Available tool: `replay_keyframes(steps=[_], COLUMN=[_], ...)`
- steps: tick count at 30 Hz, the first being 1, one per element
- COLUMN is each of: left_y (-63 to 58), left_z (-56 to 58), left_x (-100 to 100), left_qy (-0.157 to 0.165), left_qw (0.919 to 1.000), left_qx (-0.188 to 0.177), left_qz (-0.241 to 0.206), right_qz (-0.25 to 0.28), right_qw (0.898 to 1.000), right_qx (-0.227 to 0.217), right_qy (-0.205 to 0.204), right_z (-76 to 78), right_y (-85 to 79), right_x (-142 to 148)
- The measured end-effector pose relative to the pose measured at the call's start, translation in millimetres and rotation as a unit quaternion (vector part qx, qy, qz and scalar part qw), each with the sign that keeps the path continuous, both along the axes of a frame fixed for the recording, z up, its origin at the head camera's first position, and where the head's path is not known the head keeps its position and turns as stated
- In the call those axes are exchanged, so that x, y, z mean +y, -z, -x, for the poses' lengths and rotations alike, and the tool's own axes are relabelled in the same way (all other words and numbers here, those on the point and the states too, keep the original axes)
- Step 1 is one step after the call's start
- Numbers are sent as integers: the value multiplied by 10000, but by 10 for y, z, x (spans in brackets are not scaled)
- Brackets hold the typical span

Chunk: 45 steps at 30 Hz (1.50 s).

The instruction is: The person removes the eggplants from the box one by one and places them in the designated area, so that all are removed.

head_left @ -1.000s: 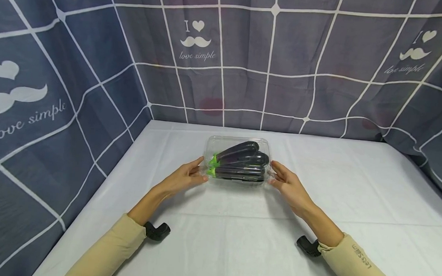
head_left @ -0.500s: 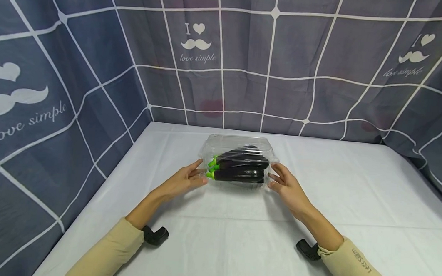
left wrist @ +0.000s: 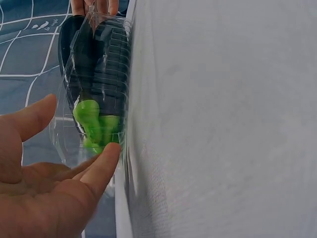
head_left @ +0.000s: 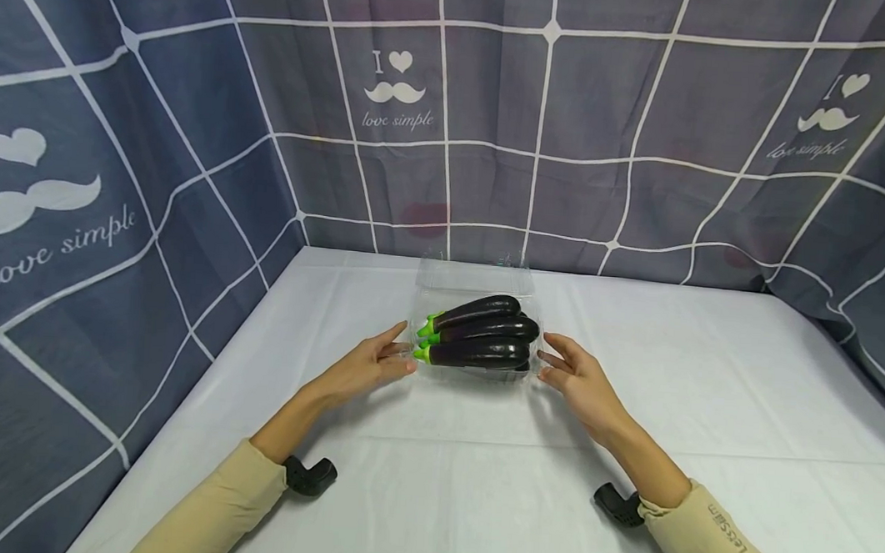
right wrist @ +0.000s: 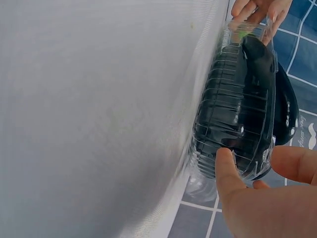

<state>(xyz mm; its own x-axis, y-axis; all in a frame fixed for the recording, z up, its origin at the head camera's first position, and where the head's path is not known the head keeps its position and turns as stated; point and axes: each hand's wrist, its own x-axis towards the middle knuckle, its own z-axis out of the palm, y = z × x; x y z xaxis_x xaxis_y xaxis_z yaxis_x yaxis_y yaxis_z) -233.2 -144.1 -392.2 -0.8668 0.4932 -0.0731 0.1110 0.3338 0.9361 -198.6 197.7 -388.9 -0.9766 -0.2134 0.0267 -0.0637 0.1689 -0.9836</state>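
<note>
Grey-blue cloth point(head_left: 587, 92), 1 white grid w/ 3 moustache prints, hangs behind + either side of the box point(right wrist: 229, 114). White fabric-covered tabletop point(head_left: 446, 502), faintly creased, under box. 2 tan sleeves point(head_left: 213, 498), near side of box; R one w/ dark lettering. Box = 1 pc, clear thin plastic, rectangular, ribbed walls, b/w the hands. 1 clear lid point(head_left: 472, 278), raised at box's far edge. 2 bare hands: L hand point(head_left: 363, 362) at box's L end, R hand point(head_left: 576, 379) at its R end; thumbs + fingers apart, fairly straight, fingertips against plastic. 3 eggplants point(head_left: 485, 327) visible in box, glossy, blackish, elongated; poss. more underneath, hard to tell. Green caps point(head_left: 422, 354), smooth, twd box's L end. 2 black wrist devices point(head_left: 310, 476), near side of box.
</note>
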Motion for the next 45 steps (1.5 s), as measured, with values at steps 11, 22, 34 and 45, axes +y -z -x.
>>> replay_keyframes(steps=[11,22,34,45], left_y=[-16,-55,-99,-67], left_z=[-21,-22,39,128], left_x=[35,95,143,165], left_qy=[-252,-522,-450,-386], left_qw=[9996,9981,9987,9986], left_qx=[-136,-280,-177,-342], left_qz=[-1,-173,-175,-79], right_qz=[42,-141,-406,-430], right_qw=[9999,9997,9968,9929], right_qx=[-88,-31,499,1097], right_qy=[42,189,469,130], right_z=[-13,4,94,240], right_y=[-18,-44,-220,-379], right_x=[12,16,24,-53])
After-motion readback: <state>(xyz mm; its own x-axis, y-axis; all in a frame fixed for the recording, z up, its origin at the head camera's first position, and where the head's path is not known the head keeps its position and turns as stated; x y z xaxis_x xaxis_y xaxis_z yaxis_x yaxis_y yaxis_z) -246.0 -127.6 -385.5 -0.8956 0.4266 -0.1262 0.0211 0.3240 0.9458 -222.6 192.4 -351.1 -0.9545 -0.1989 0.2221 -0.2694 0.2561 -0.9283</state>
